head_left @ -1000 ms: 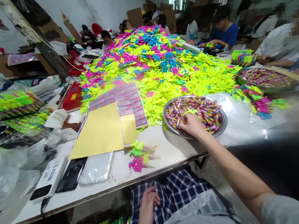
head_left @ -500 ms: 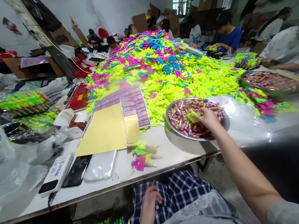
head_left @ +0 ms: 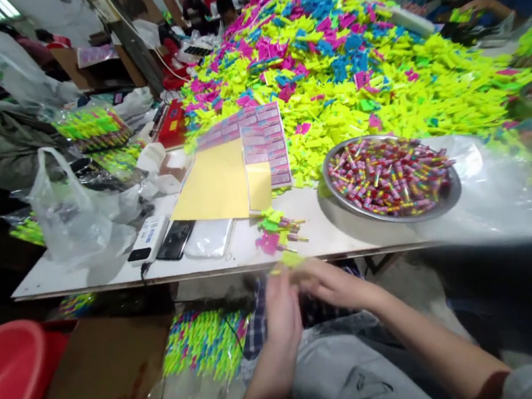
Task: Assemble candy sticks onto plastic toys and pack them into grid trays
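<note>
Both hands meet just in front of the table edge, above my lap. A yellow-green plastic piece (head_left: 291,260) shows at the fingertips; my right hand (head_left: 326,282) is closed on it. My left hand (head_left: 282,300) is pressed up beside it with fingers together, and what it grips is hidden. Beyond them, a few plastic pieces with candy sticks (head_left: 280,229) lie near the table edge. To the right stands a metal bowl (head_left: 347,208) full of small wrapped candy tubes (head_left: 392,174).
A large heap of coloured plastic pieces (head_left: 328,77) covers the table (head_left: 235,257) behind. Yellow card (head_left: 216,180), a phone (head_left: 175,240), a white power strip (head_left: 149,239) and a plastic bag (head_left: 68,215) lie left. A red basin (head_left: 12,391) stands lower left. Other people sit beyond.
My right hand has left the bowl with the yellow-green piece and come to the table edge. My left hand has risen from my lap to meet it. The view has shifted left and down.
</note>
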